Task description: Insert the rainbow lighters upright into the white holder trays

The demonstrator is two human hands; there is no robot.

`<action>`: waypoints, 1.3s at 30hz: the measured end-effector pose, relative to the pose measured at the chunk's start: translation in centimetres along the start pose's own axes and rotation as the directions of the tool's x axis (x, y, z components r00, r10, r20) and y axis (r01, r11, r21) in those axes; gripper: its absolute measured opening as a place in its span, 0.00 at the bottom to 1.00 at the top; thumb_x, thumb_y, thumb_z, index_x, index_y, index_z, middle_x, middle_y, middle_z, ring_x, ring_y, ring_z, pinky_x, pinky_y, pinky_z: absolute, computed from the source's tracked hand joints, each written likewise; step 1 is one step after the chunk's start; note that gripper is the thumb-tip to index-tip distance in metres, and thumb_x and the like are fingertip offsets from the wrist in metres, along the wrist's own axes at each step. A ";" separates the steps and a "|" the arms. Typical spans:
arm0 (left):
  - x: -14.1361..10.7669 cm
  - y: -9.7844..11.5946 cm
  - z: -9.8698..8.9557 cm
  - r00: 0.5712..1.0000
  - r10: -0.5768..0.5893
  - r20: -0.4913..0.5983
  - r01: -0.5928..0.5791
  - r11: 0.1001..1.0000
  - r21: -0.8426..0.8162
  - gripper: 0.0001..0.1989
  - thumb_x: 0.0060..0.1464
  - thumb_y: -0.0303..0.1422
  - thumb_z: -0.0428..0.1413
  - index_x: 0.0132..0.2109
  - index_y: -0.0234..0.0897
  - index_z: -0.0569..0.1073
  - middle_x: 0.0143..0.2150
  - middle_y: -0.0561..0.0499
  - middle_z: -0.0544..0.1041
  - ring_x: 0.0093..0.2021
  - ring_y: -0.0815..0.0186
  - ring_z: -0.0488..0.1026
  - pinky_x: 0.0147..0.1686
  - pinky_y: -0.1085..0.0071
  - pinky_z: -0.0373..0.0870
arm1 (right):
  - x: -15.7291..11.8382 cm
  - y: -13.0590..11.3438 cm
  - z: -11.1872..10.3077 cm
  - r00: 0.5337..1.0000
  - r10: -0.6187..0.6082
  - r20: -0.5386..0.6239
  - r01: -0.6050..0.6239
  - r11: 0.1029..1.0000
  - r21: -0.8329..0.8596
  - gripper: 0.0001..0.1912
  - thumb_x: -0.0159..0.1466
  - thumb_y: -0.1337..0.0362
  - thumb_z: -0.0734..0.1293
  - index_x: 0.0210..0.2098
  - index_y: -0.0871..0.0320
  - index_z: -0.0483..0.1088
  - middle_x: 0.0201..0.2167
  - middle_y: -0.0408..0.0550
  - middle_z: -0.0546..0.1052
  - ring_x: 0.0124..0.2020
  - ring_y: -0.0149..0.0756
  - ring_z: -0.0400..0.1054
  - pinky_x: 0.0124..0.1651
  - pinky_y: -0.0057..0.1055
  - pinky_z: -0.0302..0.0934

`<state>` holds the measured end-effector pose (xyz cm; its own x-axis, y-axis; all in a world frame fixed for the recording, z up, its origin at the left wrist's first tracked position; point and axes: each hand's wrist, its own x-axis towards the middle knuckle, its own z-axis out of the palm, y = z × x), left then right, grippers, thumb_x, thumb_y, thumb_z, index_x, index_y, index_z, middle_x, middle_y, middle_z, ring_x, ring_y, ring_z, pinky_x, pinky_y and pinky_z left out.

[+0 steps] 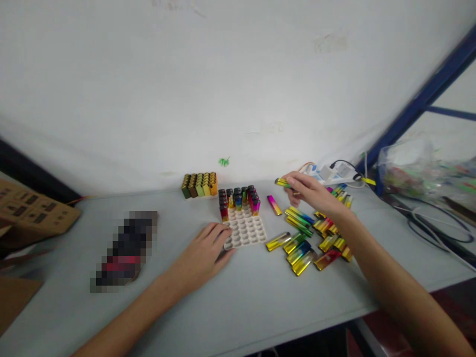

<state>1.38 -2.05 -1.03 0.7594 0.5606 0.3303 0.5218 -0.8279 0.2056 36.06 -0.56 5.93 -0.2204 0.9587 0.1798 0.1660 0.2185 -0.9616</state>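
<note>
A white tray [247, 230] with round-ended slots lies on the table; several colourful lighters [238, 200] stand upright in its back and side slots, and its front slots are bare. My left hand [208, 248] rests at the tray's left front edge, fingers curved against it; whether they grip it is partly hidden. Up to the right of the tray, my right hand [303, 191] holds a green and gold lighter [283, 182] between thumb and fingers, above the table. Below and beside this hand many metallic lighters [299, 253] lie loose. A pink and yellow lighter [274, 205] lies alone nearer the tray.
Behind the tray on the left stands a block of gold-topped lighters [200, 185]. A power strip [329, 172] with cables lies by the wall. Cardboard boxes [35, 208] and a pixelated dark object [128, 250] are at left. Plastic bags [412, 163] are at right.
</note>
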 end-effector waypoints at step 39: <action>0.2 0.5 -0.6 0.999 0.001 0.041 -0.001 1.000 0.006 0.14 0.67 0.32 0.55 0.56 0.34 0.71 0.53 0.41 0.76 0.57 0.51 0.71 0.58 0.50 0.74 | -1.4 2.3 13.0 0.990 0.071 -0.124 -0.093 0.979 -0.180 0.30 0.68 0.40 0.62 0.23 0.56 0.55 0.22 0.38 0.54 0.25 0.27 0.48 0.26 0.28 0.42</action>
<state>1.58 -2.40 -0.28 0.7750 0.5603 0.2923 0.5234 -0.8283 0.2001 24.29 -3.77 0.76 -0.0870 0.9870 0.1350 0.3557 0.1574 -0.9213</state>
